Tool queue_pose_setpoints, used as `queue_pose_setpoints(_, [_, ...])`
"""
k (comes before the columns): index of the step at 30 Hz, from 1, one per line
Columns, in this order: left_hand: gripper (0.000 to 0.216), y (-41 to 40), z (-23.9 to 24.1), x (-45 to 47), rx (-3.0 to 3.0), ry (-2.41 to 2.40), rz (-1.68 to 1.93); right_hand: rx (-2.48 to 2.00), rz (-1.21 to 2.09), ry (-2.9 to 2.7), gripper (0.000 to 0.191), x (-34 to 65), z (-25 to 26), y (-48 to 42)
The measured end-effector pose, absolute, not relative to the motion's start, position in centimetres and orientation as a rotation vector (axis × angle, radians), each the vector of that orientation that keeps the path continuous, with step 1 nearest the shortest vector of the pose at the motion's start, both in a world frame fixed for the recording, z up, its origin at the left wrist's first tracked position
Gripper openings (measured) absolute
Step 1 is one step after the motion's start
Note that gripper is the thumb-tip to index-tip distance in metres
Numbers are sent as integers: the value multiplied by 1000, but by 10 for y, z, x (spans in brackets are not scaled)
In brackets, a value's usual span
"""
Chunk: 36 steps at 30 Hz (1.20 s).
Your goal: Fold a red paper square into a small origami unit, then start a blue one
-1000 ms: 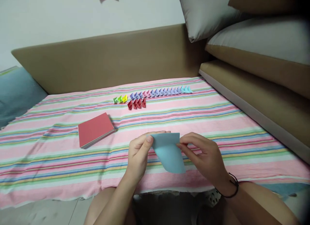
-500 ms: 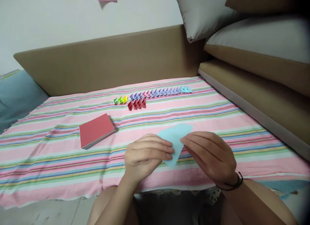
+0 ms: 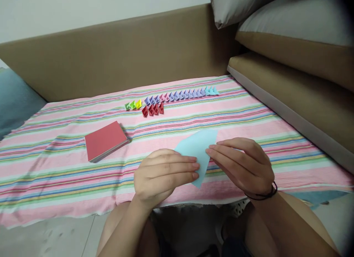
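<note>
A home is suggested by the furnishings — a padded brown backrest [image 3: 124, 57] is set against a pale wall [image 3: 96, 7], thick grey-and-brown cushions [image 3: 298, 59] are piled at the right, and a striped cloth [image 3: 235, 118] (mostly pink) is spread above a tiled floor [image 3: 63, 235].

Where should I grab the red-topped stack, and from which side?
Probably from above with the left hand, which is holding the blue paper: thumb against the layered near side, fingers over the far edge. The red-topped stack lies flat on the striped cloth, so reaching underneath looks blocked, while that near side shows clear thickness to press. Whether it's bound isn't clear.
</note>
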<state>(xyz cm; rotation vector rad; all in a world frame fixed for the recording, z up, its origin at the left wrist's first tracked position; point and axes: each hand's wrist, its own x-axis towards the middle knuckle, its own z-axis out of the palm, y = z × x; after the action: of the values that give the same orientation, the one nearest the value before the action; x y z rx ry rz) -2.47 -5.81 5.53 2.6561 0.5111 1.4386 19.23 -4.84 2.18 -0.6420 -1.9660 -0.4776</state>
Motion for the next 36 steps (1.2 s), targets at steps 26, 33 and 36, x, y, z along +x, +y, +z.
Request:
queue_pose_setpoints(26, [29,-52,40,-26,2311,518,1685,-655,-365,-1979,27,182,20,-44])
queue_pose_setpoints(33, [27,-58,39,-23,2008,873,1705,-698,-10,-1951,18,176,27,-46])
queue_pose_setpoints(36, [15,-57,38,-21,1648,1148,1663,-835,416,-1927,7,172,34,-48])
